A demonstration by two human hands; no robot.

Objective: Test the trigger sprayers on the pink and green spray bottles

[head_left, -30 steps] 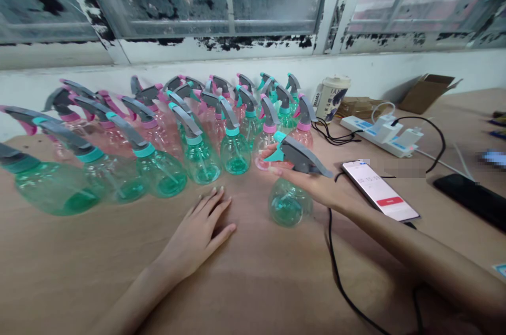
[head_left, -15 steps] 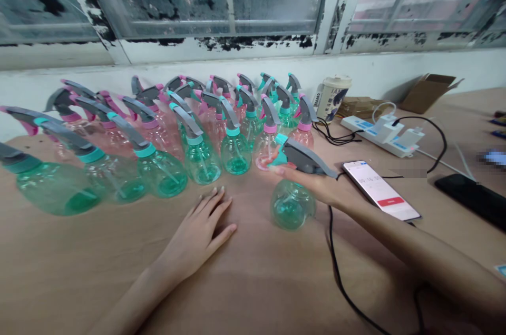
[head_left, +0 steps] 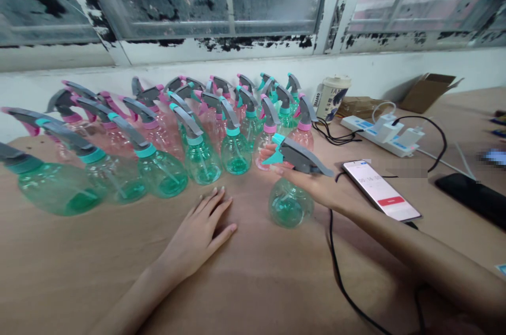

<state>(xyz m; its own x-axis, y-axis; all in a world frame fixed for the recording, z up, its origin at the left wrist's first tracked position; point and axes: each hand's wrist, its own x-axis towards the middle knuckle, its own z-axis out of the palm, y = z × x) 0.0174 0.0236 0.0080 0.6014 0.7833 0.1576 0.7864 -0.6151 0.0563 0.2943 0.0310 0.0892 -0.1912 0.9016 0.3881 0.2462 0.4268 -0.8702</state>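
Note:
My right hand (head_left: 306,183) is closed round the neck of a green spray bottle (head_left: 289,207), just below its grey head with a turquoise trigger and nozzle. Part of the bottle's collar is hidden by that hand. My left hand (head_left: 201,232) lies flat on the wooden table (head_left: 237,293) with its fingers spread, holding nothing. Just beyond its fingertips stand a green spray bottle (head_left: 203,164) and a second green one (head_left: 236,153). A pink spray bottle (head_left: 265,146) stands behind the held one.
Several more green and pink spray bottles (head_left: 162,177) stand close together along the wall. To the right are a paper cup (head_left: 333,99), a power strip (head_left: 381,135) with chargers, a phone (head_left: 381,190), an open cardboard box (head_left: 429,92) and a black cable (head_left: 336,266).
The held spray bottle has shifted slightly left with my right hand, and its head has turned a little. My left hand has not moved.

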